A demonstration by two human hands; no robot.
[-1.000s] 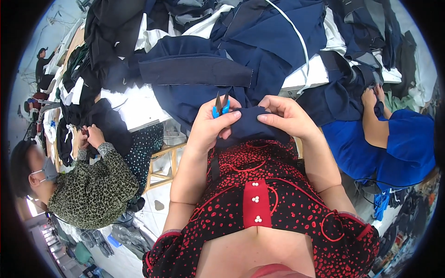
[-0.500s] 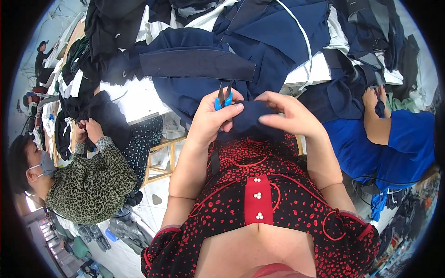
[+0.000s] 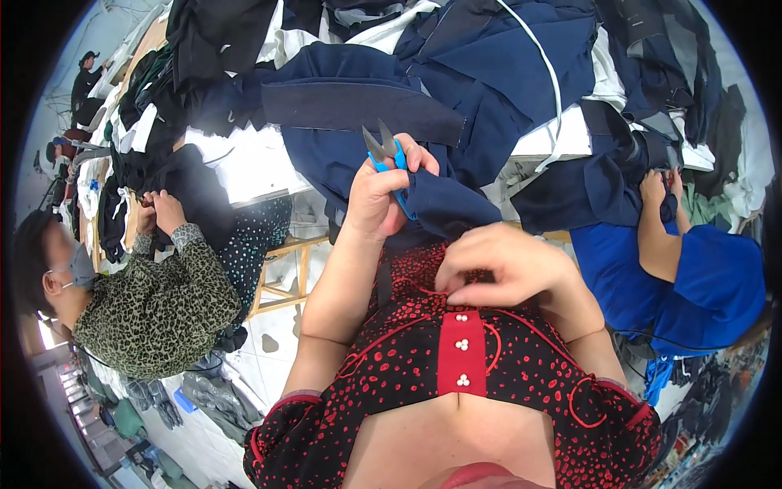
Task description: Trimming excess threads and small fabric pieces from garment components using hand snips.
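Gripping small blue-handled, grey-bladed metal snips (image 3: 399,156) plus a floppy navy cloth (image 3: 452,204) in the left hand (image 3: 380,196), the nearer one. Pointing it lengthwise toward 4 o'clock, holding it around 11 o'clock from the right hand (image 3: 507,262), kinda half-curled, looking empty.

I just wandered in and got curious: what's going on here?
A person's left hand holds blue-handled snips, blades up, along with a piece of navy cloth. The right hand, slightly blurred, is in front of the person's body and appears to hold nothing. Ahead, dark fabric is heaped on a white table. Co-workers on the left and right have their hands at dark cloth too.
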